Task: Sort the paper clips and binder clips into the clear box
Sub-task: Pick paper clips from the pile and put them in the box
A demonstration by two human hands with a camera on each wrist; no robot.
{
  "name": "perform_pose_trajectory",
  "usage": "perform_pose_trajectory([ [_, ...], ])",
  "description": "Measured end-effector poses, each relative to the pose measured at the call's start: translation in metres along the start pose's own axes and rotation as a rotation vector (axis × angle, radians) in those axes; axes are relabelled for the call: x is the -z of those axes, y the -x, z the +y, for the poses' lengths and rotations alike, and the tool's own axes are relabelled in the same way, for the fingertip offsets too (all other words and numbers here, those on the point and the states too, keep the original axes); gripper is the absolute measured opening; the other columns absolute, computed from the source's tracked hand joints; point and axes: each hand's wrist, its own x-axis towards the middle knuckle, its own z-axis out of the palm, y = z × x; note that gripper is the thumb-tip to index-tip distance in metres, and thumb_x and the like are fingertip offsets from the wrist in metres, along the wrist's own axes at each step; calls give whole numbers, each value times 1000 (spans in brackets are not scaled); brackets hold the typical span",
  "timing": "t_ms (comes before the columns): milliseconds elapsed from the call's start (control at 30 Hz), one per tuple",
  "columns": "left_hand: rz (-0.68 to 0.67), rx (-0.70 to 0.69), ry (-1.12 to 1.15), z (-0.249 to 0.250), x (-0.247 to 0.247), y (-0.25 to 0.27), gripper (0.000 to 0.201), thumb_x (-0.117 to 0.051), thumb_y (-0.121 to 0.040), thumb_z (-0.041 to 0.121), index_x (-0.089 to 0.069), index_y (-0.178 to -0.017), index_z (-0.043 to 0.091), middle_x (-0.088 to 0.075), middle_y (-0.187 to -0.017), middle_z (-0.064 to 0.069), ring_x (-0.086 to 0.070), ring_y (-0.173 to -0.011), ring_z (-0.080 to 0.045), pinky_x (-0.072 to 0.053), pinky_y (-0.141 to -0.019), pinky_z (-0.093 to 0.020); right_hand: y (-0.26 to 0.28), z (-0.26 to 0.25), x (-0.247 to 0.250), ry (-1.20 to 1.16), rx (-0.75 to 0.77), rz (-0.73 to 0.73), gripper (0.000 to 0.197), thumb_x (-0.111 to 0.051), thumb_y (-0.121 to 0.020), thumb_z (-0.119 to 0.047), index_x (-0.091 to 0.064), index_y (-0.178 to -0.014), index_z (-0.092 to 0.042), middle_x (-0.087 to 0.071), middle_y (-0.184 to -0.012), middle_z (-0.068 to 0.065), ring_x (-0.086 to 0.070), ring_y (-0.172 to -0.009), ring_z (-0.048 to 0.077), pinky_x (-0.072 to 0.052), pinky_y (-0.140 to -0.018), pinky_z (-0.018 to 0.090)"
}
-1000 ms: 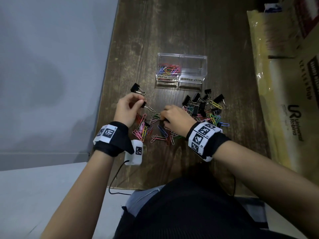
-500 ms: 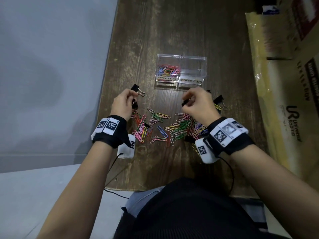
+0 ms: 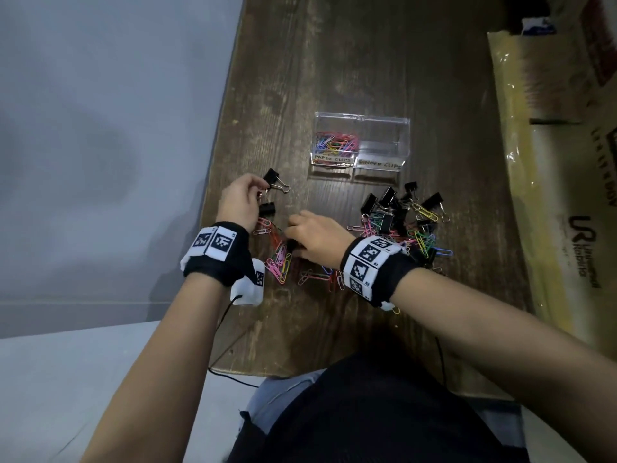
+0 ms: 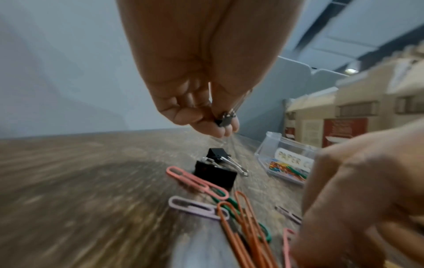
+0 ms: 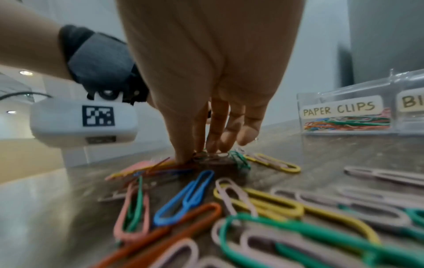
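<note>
The clear box (image 3: 362, 123) stands mid-table; its left half, labelled PAPER CLIPS (image 5: 339, 109), holds coloured clips, and nothing shows in the right half. My left hand (image 4: 220, 125) pinches a small black binder clip (image 4: 226, 118) by its wire handles, above two more binder clips (image 4: 215, 172) lying on the table. In the head view the left hand (image 3: 242, 198) hides the held clip. My right hand (image 3: 314, 235) reaches down into the loose paper clips (image 3: 280, 262), thumb and fingertips (image 5: 213, 145) closing on a few of them (image 5: 214, 158).
A heap of black binder clips mixed with paper clips (image 3: 394, 212) lies right of the hands. Large cardboard boxes (image 3: 551, 195) wall off the table's right side. The wooden table (image 3: 334, 61) ends at its left edge (image 3: 217, 195) just beside my left hand.
My right hand went up toward the box and the binder clip heap, then came back left and down onto the loose paper clips. The left hand stayed by the left binder clips.
</note>
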Motion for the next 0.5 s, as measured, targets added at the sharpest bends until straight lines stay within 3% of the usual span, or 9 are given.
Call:
perform_pose_trajectory([
  [167, -121, -95, -122, 22, -15, -10, 25, -41, -92, 4, -65, -97, 9, -68, -103, -6, -62, -92, -21, -46, -83, -29, 9, 7, -4, 11, -18, 16, 31, -58, -88, -18, -54, -117, -6, -54, -119, 9, -45, -116, 25, -44, -88, 37],
  [333, -120, -226, -448, 20, -19, -14, 24, -46, -93, 18, -60, -111, 13, -58, -118, -13, -46, -110, -33, -37, -91, -42, 16, 9, -5, 74, -1, 32, 33, -54, -88, -13, -54, -121, -12, -54, -122, 3, -44, -115, 21, -46, -83, 32],
  [433, -90, -233, -492, 11, -8, 3, 19, -50, -90, 15, -61, -105, 11, -57, -113, -13, -49, -107, -33, -39, -87, -44, 16, 8, -9, 66, 24, 56, 33, -48, -91, -7, -56, -121, -15, -59, -122, 0, -51, -112, 22, -52, -83, 36],
  [500, -140, -207, -468, 1, -3, 20, 16, -53, -88, 14, -60, -102, 10, -56, -110, -13, -51, -104, -32, -41, -87, -44, 15, 6, -9, 65, 16, 46, 32, -47, -91, -4, -54, -122, -13, -62, -117, 4, -55, -109, 25, -52, -83, 41],
])
